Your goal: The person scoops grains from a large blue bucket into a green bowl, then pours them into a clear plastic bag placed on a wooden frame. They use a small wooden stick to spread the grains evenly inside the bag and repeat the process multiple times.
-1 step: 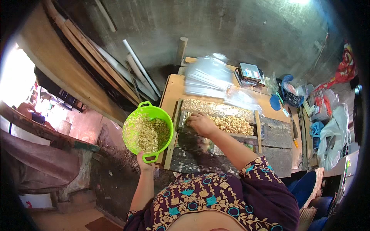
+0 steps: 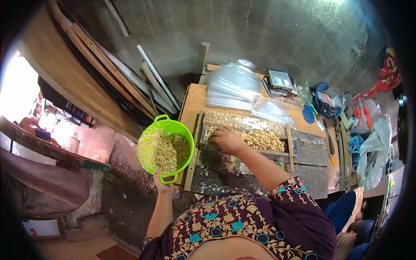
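My left hand (image 2: 163, 184) grips a bright green two-handled bowl (image 2: 187, 141) at its near side, below the handle; a pale, flaky, crumbly mixture (image 2: 167, 154) lies inside. My right hand (image 2: 225, 139) rests in the left end of a long wooden mould on the worktable, its fingers curled down into the golden crumbly mixture (image 2: 264, 141); whatever is between the fingertips is hidden. A second strip of paler mixture (image 2: 242, 120) runs behind it. A wooden bar (image 2: 289, 147) crosses the mould's right end, beside dark boards (image 2: 310, 147).
Clear plastic bags (image 2: 232, 84), a flat device (image 2: 281, 79) and an orange-handled knife (image 2: 332, 159) lie on the table (image 2: 190, 99). Bundled bags and cloths (image 2: 372, 143) crowd the right. Planks and pipes (image 2: 154, 73) lean at back left, near an opening showing part of another person (image 2: 31, 123).
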Tool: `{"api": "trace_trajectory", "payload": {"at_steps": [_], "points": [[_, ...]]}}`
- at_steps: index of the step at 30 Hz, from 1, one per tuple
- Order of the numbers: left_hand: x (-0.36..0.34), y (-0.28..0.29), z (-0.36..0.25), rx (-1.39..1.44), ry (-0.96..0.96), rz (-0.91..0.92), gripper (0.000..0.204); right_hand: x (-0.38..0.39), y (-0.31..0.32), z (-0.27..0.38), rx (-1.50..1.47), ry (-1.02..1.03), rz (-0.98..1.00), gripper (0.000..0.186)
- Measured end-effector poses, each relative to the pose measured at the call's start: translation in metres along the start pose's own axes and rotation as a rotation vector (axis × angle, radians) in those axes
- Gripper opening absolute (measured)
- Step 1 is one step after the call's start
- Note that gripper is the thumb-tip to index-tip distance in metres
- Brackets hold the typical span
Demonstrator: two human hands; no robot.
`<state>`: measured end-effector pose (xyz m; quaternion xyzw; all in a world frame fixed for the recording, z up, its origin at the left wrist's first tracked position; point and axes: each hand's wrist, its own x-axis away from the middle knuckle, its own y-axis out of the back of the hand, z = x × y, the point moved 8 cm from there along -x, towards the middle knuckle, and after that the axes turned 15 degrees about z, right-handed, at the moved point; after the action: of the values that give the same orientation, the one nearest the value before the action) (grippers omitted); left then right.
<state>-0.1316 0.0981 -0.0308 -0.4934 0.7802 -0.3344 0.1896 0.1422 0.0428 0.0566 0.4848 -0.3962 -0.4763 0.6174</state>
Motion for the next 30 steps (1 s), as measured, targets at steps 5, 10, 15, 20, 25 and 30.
{"api": "trace_trajectory", "payload": {"at_steps": [5, 10, 15, 20, 25, 30], "points": [[-0.001, -0.006, -0.002, 0.025, -0.014, 0.002, 0.042, 0.046, 0.011, -0.021, -0.032, -0.027, -0.06, 0.017], [0.002, -0.004, -0.001, 0.0, 0.032, -0.053, 0.045, 0.083, 0.021, -0.044, -0.136, -0.092, -0.037, 0.013], [0.001, 0.025, 0.009, -0.01, 0.084, -0.092, 0.047, 0.072, 0.014, -0.078, -0.276, -0.301, -0.003, 0.016], [0.001, 0.001, -0.004, -0.052, 0.003, -0.074, 0.052, 0.02, -0.001, -0.078, -0.14, -0.39, 0.202, 0.022], [0.0, 0.003, -0.001, -0.062, 0.022, -0.079, 0.044, 0.024, -0.02, -0.073, -0.036, -0.458, 0.379, 0.021], [0.0, -0.002, 0.001, -0.044, 0.046, -0.089, 0.04, 0.03, -0.018, -0.038, -0.076, -0.304, 0.244, 0.019]]}}
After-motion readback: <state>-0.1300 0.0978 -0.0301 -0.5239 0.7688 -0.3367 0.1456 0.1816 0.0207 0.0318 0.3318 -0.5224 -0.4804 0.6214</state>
